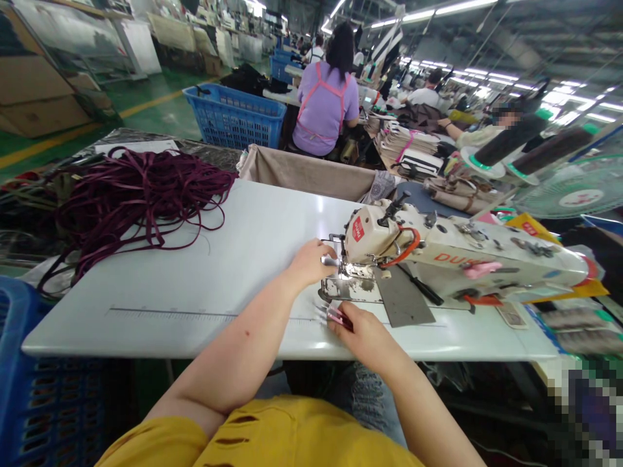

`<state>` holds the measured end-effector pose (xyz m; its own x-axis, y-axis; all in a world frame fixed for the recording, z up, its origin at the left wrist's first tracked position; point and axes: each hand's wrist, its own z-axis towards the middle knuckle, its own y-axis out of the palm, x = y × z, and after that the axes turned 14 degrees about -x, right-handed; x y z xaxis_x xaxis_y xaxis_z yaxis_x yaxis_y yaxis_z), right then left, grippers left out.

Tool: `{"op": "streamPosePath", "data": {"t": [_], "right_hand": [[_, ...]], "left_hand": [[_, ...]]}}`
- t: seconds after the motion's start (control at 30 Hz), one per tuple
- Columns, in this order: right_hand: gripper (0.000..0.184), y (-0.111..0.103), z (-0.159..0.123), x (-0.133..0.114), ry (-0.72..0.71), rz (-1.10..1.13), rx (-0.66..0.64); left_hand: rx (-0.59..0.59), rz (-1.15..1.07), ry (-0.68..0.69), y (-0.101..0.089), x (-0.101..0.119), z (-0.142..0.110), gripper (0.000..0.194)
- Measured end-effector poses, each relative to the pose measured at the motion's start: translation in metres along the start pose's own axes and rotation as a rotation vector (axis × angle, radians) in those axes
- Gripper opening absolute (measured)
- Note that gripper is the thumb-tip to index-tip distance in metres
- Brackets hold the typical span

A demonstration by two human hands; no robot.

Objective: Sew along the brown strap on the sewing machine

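Observation:
My left hand (312,263) is at the needle end of a white sewing machine (452,256). Its fingers are bent together beside a shiny metal piece (329,261); what they pinch, if anything, is hidden. Near the table's front edge, my right hand (363,334) is closed round small pink thread snips (338,315), their metal tips pointing left. Between the hands lies the machine's worn metal bed plate (353,290). A grey flat piece (406,301) rests under the machine arm, with a black slim tool (423,287) across it.
Maroon cord (150,194) is heaped at the table's left. A ruler scale (195,314) runs along the white tabletop (263,227). Blue baskets stand at lower left (19,324) and beyond the table (238,117). A fan (574,188) is at right. A co-worker (324,97) sits ahead.

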<state>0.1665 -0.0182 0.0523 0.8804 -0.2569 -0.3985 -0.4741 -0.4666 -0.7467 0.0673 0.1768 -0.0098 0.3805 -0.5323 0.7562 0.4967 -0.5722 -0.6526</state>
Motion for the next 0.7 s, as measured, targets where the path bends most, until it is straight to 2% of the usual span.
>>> {"op": "streamPosePath", "data": {"t": [0.1,0.23,0.33,0.47,0.7], "right_hand": [[0.019,0.011,-0.012,0.018,-0.001,0.086,0.036],[0.027,0.025,-0.023,0.037,-0.030,0.187,0.073],[0.030,0.032,-0.028,0.044,-0.056,0.250,0.100],[0.034,0.036,-0.032,0.047,-0.098,0.307,0.108],[0.044,0.044,-0.034,0.048,-0.146,0.398,0.077]], "left_hand": [[-0.046,0.031,0.050,0.005,0.003,-0.002,0.031],[-0.059,0.016,0.062,0.013,0.002,0.003,0.013],[-0.043,-0.049,0.064,0.015,-0.002,0.008,0.012],[0.003,-0.199,0.050,0.013,-0.008,0.012,0.016],[0.077,-0.591,-0.006,0.015,-0.009,0.010,0.008]]}}
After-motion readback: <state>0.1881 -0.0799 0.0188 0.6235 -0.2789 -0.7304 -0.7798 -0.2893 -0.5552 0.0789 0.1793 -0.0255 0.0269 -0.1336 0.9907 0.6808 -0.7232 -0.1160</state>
